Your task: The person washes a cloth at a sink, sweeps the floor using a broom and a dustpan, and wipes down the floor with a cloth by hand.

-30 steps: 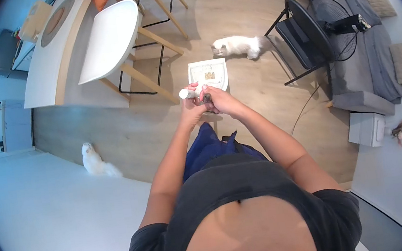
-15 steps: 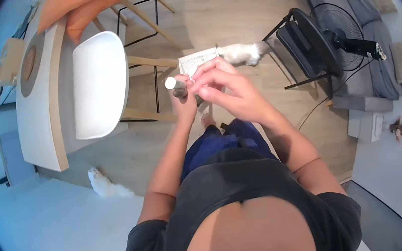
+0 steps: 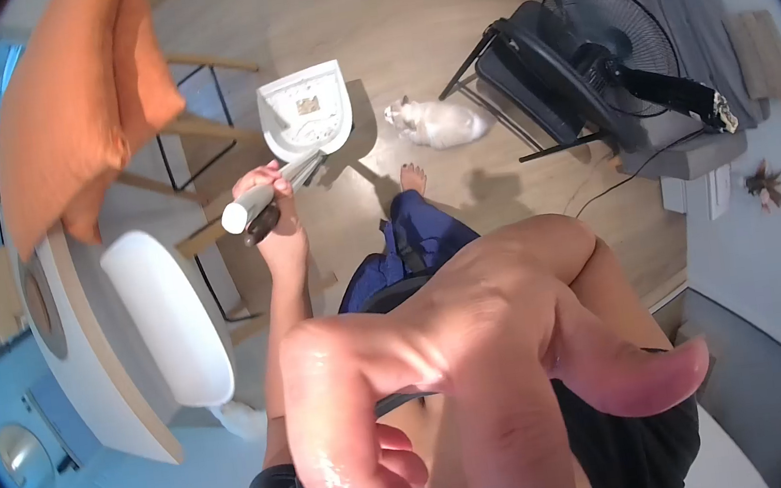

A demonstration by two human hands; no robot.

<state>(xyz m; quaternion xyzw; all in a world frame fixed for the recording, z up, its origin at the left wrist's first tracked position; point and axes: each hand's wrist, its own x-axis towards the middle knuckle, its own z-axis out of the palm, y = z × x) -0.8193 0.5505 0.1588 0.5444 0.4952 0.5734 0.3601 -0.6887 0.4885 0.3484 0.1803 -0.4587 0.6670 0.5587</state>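
Note:
My left hand (image 3: 282, 228) is wrapped around a white handle (image 3: 252, 206), with a dark rounded handle end (image 3: 262, 226) just under it. Grey poles (image 3: 305, 169) run from this grip down toward a white dustpan (image 3: 276, 143) with dark specks and a small brownish patch inside. The setup looks like a long-handled dustpan; whether the dark handle belongs to a broom I cannot tell. Very close to the camera, my right hand (image 3: 479, 331) has its fingers apart and bent, the thumb stretched to the right. Nothing shows in it, and its fingertips are partly cut off.
A light-coloured cat (image 3: 442, 123) is on the wooden floor beside a black chair (image 3: 536, 80) and a standing fan (image 3: 615, 46). Orange cushions (image 3: 79, 126), a white chair (image 3: 171, 320) and a counter (image 3: 103, 367) are at left. A grey sofa (image 3: 698, 11) stands right.
My hands have moved apart. The right rose from beside the left toward the camera; the left shifted left with the handle. The view turned, and the dustpan shows more fully.

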